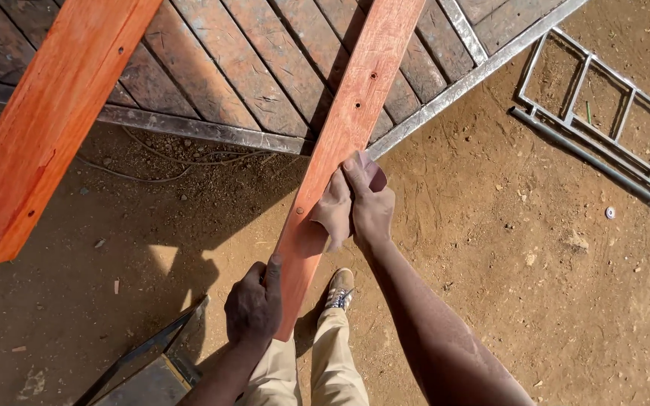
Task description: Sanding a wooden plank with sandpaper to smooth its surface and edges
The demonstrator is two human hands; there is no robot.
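Note:
A long reddish-orange wooden plank with small drilled holes slants from the top centre down toward me. My left hand grips its near end at the left edge. My right hand presses a folded piece of sandpaper or cloth, stained the plank's colour, against the board's face a little farther up. Both arms reach in from the bottom of the head view.
A second, wider orange plank lies at the left. Both planks rest over a worn wooden platform with a metal frame. A metal ladder-like frame lies on the dirt at the right. A dark angled metal piece sits by my legs.

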